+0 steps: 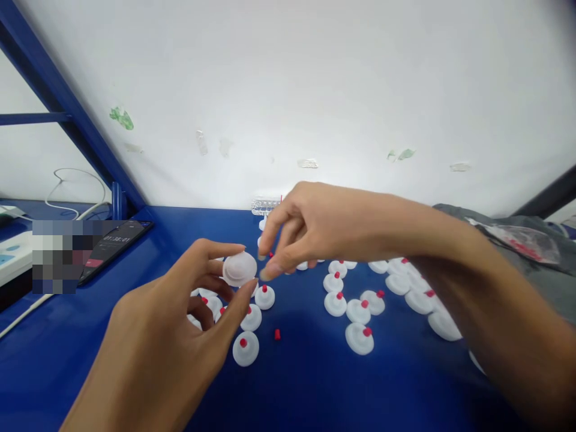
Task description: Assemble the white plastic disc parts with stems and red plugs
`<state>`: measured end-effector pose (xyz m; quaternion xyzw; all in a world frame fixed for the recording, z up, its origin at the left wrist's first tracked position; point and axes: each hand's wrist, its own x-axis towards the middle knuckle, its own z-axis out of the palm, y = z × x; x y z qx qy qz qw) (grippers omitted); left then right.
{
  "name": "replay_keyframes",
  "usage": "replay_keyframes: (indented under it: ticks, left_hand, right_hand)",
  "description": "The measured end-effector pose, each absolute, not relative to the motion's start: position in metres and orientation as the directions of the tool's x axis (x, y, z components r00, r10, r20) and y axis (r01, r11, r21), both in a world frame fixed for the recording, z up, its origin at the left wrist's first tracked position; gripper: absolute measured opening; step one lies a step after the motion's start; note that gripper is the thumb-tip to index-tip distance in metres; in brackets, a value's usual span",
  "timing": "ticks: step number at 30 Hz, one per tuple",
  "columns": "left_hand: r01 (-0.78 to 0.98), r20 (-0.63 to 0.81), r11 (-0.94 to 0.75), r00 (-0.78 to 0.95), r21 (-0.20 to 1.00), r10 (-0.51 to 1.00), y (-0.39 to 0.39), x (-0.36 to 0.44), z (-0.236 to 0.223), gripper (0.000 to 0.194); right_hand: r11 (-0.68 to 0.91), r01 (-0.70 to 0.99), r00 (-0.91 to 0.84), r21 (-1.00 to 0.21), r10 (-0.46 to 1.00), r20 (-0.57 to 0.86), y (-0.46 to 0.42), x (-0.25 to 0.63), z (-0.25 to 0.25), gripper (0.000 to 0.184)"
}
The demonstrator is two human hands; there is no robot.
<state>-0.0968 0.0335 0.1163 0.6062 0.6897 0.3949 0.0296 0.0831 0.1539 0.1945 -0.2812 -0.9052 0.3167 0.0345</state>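
Note:
Between the thumb and fingertips of my left hand (pixel 180 312) is a round white plastic disc (pixel 239 269), held up above the table with its flat face towards me. Just right of the disc, my right hand (pixel 299 231) has its thumb and index finger close together in a pinch. Whatever those fingertips may hold is hidden or too small to make out. Beneath the hands lie several similar discs with red caps, among them a capped disc (pixel 245 349). A loose red cap (pixel 277 334) rests on the blue table (pixel 288 390).
More capped white discs (pixel 359 339) lie to the right, some under my right forearm. A phone (pixel 117 246) and a white power strip (pixel 15 258) are at left. A clear plastic case (pixel 265 207) stands by the wall. Grey cloth (pixel 504 231) with a bag of red pieces lies far right.

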Motion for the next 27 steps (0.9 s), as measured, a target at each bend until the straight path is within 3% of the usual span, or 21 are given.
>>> replay_keyframes:
  ticks: [3,6,8,11,20,27]
  left_hand:
    - [0.835,0.405,0.010,-0.278,0.551,0.871,0.036,-0.098,0.119,0.029]
    - [0.864,0.367,0.039,-0.253,0.501,0.895,0.038,-0.100,0.120,0.033]
    - [0.867,0.339,0.054,-0.250,0.495,0.907,0.038,-0.100,0.121,0.033]
    - [0.866,0.313,0.070,-0.253,0.496,0.915,0.036,-0.099,0.121,0.034]
    - [0.873,0.334,0.054,-0.242,0.485,0.911,0.038,-0.100,0.118,0.037]
    - [0.850,0.385,0.031,-0.271,0.526,0.882,0.037,-0.102,0.112,0.038]
  right_hand:
    - [0.673,0.604,-0.790,-0.428,0.576,-0.209,0.150,0.081,0.187,0.010]
    - [0.718,0.655,-0.747,-0.235,0.568,-0.345,0.138,0.069,0.171,0.008]
    - [0.746,0.642,-0.743,-0.177,0.548,-0.384,0.131,0.060,0.158,0.008]
    - [0.801,0.582,-0.796,-0.140,0.524,-0.304,0.125,0.053,0.140,0.017]
    - [0.909,0.408,-0.911,-0.089,0.399,-0.108,0.120,0.071,0.101,0.016]
    - [0.943,0.327,-0.942,-0.056,0.321,-0.103,0.115,0.070,0.111,0.013]
